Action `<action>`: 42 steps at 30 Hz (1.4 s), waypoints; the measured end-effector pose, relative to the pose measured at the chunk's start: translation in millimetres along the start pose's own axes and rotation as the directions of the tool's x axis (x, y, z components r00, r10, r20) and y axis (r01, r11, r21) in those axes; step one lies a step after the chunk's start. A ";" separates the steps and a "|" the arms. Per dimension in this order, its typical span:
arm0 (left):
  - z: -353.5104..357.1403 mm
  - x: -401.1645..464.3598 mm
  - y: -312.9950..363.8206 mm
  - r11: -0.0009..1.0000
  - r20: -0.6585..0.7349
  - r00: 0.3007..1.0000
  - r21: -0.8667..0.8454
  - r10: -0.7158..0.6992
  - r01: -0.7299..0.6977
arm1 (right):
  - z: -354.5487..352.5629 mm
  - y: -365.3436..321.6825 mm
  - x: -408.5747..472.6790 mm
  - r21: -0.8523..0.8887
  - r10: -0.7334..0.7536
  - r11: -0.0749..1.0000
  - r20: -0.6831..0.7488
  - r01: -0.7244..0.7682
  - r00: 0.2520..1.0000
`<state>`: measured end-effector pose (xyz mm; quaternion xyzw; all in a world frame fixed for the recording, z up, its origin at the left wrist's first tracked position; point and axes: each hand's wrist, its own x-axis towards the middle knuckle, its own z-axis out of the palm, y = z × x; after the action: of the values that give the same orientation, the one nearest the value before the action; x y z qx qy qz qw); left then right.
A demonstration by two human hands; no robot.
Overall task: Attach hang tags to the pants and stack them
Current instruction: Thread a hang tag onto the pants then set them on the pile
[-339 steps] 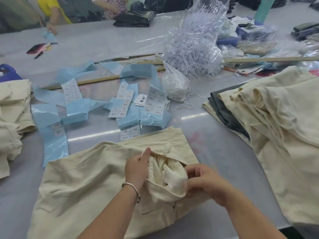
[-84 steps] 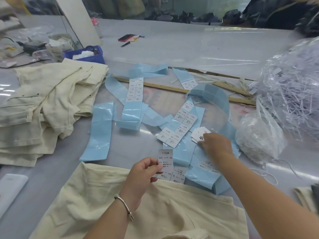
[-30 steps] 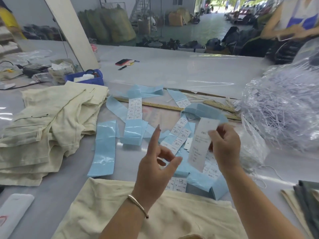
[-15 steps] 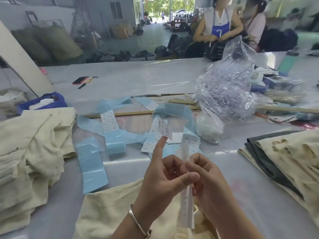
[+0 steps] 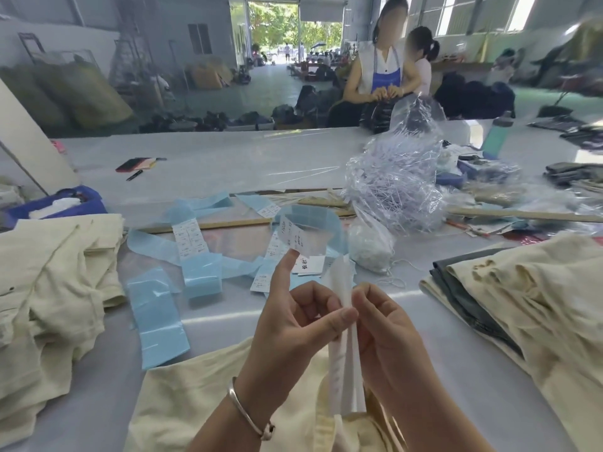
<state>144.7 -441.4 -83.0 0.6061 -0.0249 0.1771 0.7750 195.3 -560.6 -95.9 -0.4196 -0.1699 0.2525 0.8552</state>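
Note:
I hold a white hang tag (image 5: 345, 370) upright and edge-on in front of me. My left hand (image 5: 293, 324) pinches it with the thumb, and its raised index finger carries a small printed size sticker (image 5: 295, 238) on the tip. My right hand (image 5: 388, 334) grips the tag from the other side. Cream pants (image 5: 195, 396) lie on the table just below my hands. More cream pants are stacked at the left (image 5: 49, 282), and another pile (image 5: 522, 301) lies at the right over a dark pair.
Blue backing strips (image 5: 156, 308) and sticker sheets litter the table's middle. A clear bag of plastic fasteners (image 5: 398, 187), a small bag of strings (image 5: 368, 246), a wooden ruler (image 5: 202, 225) and a blue bin (image 5: 55, 203) stand behind. Two people (image 5: 381, 73) work across the table.
My hands have come together on the hang tag, which has turned from flat-on to edge-on. The sticker stays on my left index fingertip. The view has tilted upward.

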 end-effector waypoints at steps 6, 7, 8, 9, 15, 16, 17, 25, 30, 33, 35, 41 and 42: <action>-2.1 -1.1 2.7 1.000 -0.040 0.999 -0.005 0.016 -0.016 | 3.1 -1.1 2.2 0.043 0.033 0.998 0.031 -0.034 0.999; -3.2 -1.4 2.7 1.000 -0.048 0.999 -0.005 0.015 -0.016 | 3.5 -1.7 2.5 0.043 0.042 0.998 0.025 -0.043 0.999; -4.3 -1.7 2.8 1.000 -0.059 0.998 0.004 0.015 -0.015 | 3.8 -1.9 2.6 0.036 0.051 0.998 0.010 -0.051 0.999; -5.6 -1.4 2.6 0.999 -0.072 0.997 0.029 0.019 -0.017 | 3.1 -1.3 3.6 0.023 0.055 0.998 -0.009 -0.054 0.998; -22.8 12.7 -4.7 0.888 -0.219 0.966 0.459 0.141 -0.026 | -21.0 -7.4 10.7 -0.442 -0.186 0.895 -0.260 0.054 0.948; -28.3 18.3 -8.8 0.866 -0.248 0.956 0.499 0.157 -0.013 | -29.8 -11.5 11.5 -0.494 -0.215 0.868 -0.276 0.054 0.937; -33.8 24.8 -13.9 0.849 -0.280 0.945 0.528 0.170 0.004 | -39.2 -15.3 12.0 -0.532 -0.225 0.846 -0.288 0.040 0.931; -56.4 102.8 -93.1 0.720 -0.448 0.881 0.661 0.151 0.212 | -116.1 -35.6 14.9 -0.658 -0.107 0.730 -0.376 -0.184 0.920; -68.2 154.9 -137.8 0.642 -0.506 0.854 0.697 0.123 0.321 | -154.8 -36.1 22.4 -0.594 -0.052 0.754 -0.479 -0.280 0.876; -80.0 189.9 -155.7 0.610 -0.553 0.825 0.695 0.115 0.380 | -176.1 -28.8 25.5 -0.580 -0.001 0.738 -0.514 -0.346 0.858; -86.5 209.2 -167.6 0.599 -0.569 0.813 0.696 0.123 0.397 | -184.8 -24.3 29.1 -0.585 0.027 0.716 -0.522 -0.381 0.852; -85.5 214.8 -189.4 0.567 -0.589 0.801 0.626 -0.107 0.535 | -186.3 -14.3 46.0 -0.576 0.084 0.735 -0.448 -0.359 0.890; -81.1 207.9 -187.4 0.573 -0.585 0.804 0.623 -0.110 0.532 | -183.2 -12.0 49.2 -0.575 0.081 0.744 -0.428 -0.340 0.900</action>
<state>382.2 -351.7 -226.2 0.8030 0.3619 0.1665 0.4432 330.9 -654.4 -190.5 -0.7411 -0.0289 0.1916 0.6428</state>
